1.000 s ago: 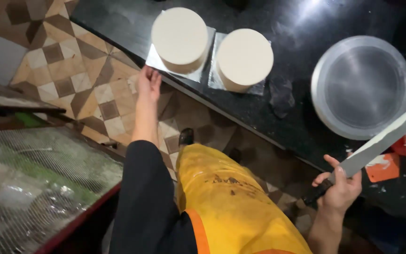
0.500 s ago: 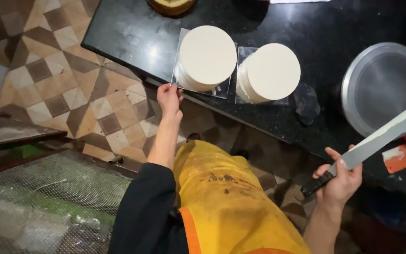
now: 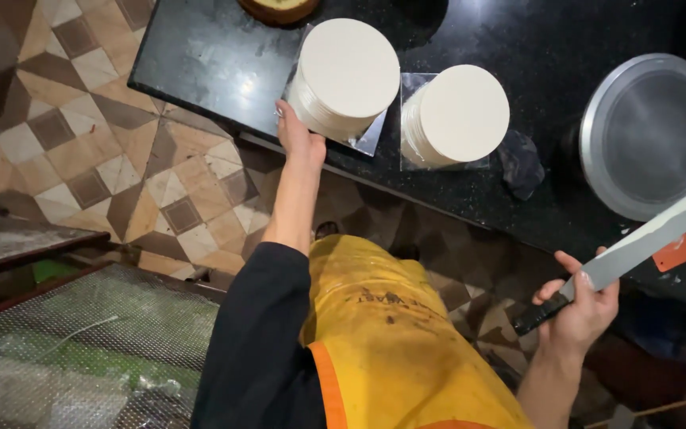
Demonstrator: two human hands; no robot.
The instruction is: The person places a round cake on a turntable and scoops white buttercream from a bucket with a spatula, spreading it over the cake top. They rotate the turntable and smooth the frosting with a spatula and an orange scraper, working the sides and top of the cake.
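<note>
A black polished stone bench (image 3: 200,56) runs across the top of the view, above a floor (image 3: 81,151) of brown and cream diamond tiles. At lower left lies a wire-mesh rack (image 3: 81,357) with pale and green stuff showing under it. The person's yellow apron (image 3: 391,342) with an orange edge fills the bottom middle, beside a black sleeve (image 3: 260,342).

On the bench at right sits a round metal pan (image 3: 651,135), shallow and grey. Two round white-iced cakes stand side by side on shiny square boards: the left cake (image 3: 347,75) near the bench's front edge, the right cake (image 3: 456,115) just beside it, the two apart. A dark crumpled cloth (image 3: 522,163) lies between the right cake and the pan.

A long flat-bladed spatula (image 3: 645,238), its blade smeared white and its handle black, slants up to the right over the bench edge. The right hand (image 3: 581,306) is wrapped around that handle, fingers curled tight. The left hand (image 3: 299,135) reaches to the left cake's board (image 3: 371,135), fingers pinched on its near corner, touching the cake's side. A small orange scraper (image 3: 676,253) lies under the blade.
</note>
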